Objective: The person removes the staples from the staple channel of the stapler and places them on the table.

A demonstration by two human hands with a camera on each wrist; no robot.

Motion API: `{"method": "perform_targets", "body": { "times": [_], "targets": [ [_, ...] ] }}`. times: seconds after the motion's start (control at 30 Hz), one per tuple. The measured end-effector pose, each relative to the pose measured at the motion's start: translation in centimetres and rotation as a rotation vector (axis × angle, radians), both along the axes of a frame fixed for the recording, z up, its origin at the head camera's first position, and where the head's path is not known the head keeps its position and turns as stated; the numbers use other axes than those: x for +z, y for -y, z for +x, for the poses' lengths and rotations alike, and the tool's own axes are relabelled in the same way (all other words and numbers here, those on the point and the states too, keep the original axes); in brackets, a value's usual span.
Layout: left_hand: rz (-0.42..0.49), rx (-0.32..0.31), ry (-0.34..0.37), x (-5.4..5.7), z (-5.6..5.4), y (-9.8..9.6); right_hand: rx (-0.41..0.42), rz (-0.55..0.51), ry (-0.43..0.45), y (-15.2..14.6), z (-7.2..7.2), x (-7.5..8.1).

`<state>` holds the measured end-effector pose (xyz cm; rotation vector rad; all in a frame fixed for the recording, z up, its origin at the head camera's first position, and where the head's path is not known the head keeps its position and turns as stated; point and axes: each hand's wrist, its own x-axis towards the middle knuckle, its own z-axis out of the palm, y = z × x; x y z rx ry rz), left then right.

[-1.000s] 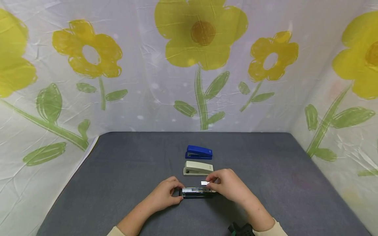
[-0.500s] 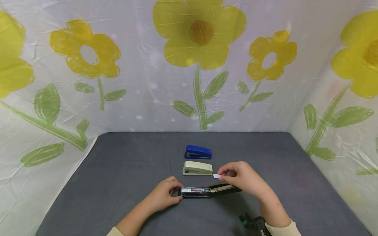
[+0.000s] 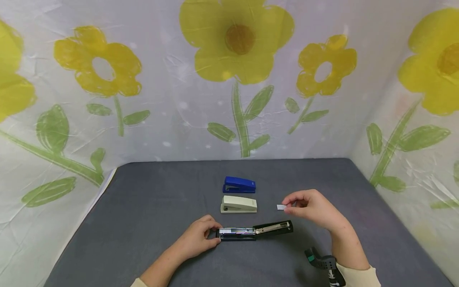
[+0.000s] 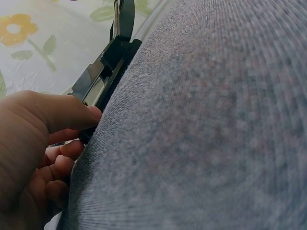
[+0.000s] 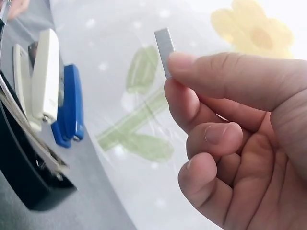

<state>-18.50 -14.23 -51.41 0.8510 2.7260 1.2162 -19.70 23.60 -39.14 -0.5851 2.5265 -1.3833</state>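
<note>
A black stapler [image 3: 238, 238] lies on the grey cloth, its top arm swung far back to the right so that the metal inside shows. My left hand [image 3: 199, 236] holds the stapler's left end between thumb and fingers; the left wrist view shows the thumb [image 4: 72, 112] along its side. Up and to the right of the stapler, my right hand [image 3: 317, 209] pinches a short silvery strip of staples [image 5: 164, 45] between thumb and index finger. The other fingers curl loosely below it. In the right wrist view the strip points upward, apart from every stapler.
Behind the black stapler stands a cream stapler [image 3: 239, 204], and beyond that a blue stapler [image 3: 240, 185]. A dark wrist device [image 3: 320, 261] hangs by the right wrist. The cloth-covered table [image 3: 161, 191] is bordered by hanging flower-print sheets [image 3: 172, 99].
My right hand has moved right and away from the black stapler, carrying the strip of staples. The stapler's swung-back arm, earlier covered by this hand, now shows. My left hand stays at its end.
</note>
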Motion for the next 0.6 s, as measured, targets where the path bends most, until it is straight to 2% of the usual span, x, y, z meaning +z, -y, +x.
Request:
{"method": "perform_targets", "body": {
  "times": [0.3, 0.6],
  "targets": [
    [-0.014, 0.012, -0.002, -0.3, 0.1, 0.1, -0.016, -0.017, 0.06, -2.1, 0.6, -0.7],
    [0.024, 0.008, -0.021, -0.1, 0.0, -0.2, -0.061, -0.003, 0.084, -5.0, 1.8, -1.7]
  ]
}}
